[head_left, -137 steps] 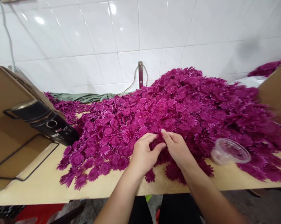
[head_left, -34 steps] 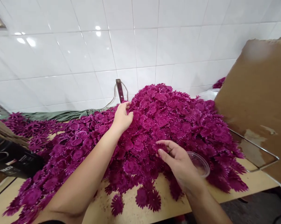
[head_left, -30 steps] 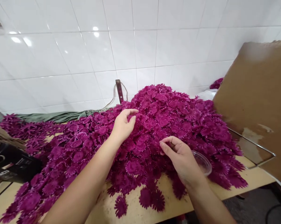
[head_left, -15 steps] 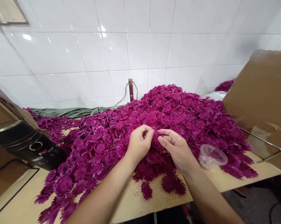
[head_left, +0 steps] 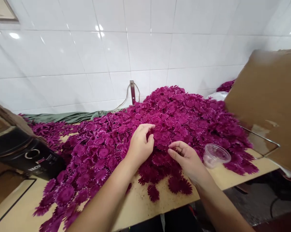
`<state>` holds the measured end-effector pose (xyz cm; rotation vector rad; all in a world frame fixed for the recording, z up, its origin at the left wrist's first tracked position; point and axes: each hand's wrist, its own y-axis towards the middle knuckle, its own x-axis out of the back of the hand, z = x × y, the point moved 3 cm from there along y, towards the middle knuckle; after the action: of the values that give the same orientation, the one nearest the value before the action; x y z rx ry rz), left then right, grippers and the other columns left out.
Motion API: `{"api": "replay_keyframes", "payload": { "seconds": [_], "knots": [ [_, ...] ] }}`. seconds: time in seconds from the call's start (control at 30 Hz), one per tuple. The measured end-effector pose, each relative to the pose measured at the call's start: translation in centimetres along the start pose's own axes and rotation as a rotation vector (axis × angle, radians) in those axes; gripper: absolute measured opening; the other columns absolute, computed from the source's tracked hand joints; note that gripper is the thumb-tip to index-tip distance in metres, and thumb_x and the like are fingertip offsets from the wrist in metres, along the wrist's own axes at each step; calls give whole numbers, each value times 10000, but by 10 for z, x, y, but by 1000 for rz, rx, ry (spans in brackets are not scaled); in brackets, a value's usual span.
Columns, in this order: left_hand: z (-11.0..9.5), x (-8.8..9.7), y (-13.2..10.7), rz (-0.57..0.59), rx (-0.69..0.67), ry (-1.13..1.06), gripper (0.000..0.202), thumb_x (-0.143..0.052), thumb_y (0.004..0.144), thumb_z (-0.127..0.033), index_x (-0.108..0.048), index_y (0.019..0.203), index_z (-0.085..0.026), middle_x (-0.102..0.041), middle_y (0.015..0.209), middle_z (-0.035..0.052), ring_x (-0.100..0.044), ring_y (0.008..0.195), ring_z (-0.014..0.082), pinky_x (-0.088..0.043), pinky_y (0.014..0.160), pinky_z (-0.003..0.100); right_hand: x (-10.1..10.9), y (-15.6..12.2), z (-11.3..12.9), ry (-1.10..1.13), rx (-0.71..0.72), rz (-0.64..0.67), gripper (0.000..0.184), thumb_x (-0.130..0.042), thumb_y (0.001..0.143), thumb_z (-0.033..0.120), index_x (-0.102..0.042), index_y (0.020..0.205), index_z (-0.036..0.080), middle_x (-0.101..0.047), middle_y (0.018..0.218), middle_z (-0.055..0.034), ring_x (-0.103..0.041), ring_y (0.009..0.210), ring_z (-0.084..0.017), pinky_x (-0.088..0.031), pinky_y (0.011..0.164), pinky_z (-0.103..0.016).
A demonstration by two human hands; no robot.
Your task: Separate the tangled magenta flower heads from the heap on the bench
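A large heap of magenta artificial flower heads (head_left: 106, 141) with toothed petals spreads under and beyond both hands. My left hand (head_left: 141, 141) hovers over the heap's front middle, thumb and fingers apart with nothing between them. Lower and to the right, my right hand (head_left: 184, 156) has its thumb and forefinger tips close together in a pinch at the heap's edge. Anything between those tips is too small to make out. One loose flower head (head_left: 153, 192) lies on the tabletop (head_left: 145, 212) in front, between my forearms.
A clear plastic cup (head_left: 216, 156) stands right of my right hand. At the left is a black canister (head_left: 34, 158) beside cardboard. A cardboard sheet (head_left: 266, 106) and a metal wire frame (head_left: 261, 137) border the right. Behind are green cloth (head_left: 63, 118) and a tiled wall (head_left: 147, 51).
My hands have moved apart from the flower they were working together. The left hand has opened; the right has drawn slightly down and away. The camera view has shifted a little.
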<state>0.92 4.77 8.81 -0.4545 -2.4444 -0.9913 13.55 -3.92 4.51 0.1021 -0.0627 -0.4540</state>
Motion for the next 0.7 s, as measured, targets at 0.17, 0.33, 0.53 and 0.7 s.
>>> {"api": "replay_keyframes", "payload": {
  "seconds": [0.17, 0.33, 0.53, 0.7],
  "knots": [
    [-17, -16, -25, 315, 18, -136, 166, -560, 774, -269, -658, 877, -182, -662, 833, 42, -592, 767, 171, -460, 732, 295, -4, 2, -2, 118, -44, -82, 365, -693, 557, 477, -536, 698, 178, -498, 569, 42, -412, 528, -90, -321, 479, -222],
    [-9, -26, -35, 311, 199, -248, 93, -563, 738, -185, -653, 722, -171, -656, 703, 21, -574, 667, 147, -428, 663, 260, -9, -1, -4, 215, -67, -107, 479, -679, 536, 562, -555, 784, 171, -527, 649, 25, -446, 605, -98, -366, 545, -223],
    [6, -15, -30, 59, 312, -308, 152, -512, 724, -190, -532, 576, -169, -486, 508, -40, -430, 498, 100, -350, 508, 214, -19, -14, -6, 147, -56, 56, 403, -660, 650, 442, -522, 931, 186, -447, 660, 54, -384, 570, -77, -332, 522, -205],
    [18, 0, -17, -144, 356, -306, 153, -486, 741, -202, -493, 591, -174, -478, 510, -49, -447, 496, 97, -360, 519, 209, -16, -23, 1, 99, -29, 105, 350, -650, 676, 383, -525, 941, 191, -509, 739, 21, -452, 652, -97, -390, 591, -218]
  ]
}}
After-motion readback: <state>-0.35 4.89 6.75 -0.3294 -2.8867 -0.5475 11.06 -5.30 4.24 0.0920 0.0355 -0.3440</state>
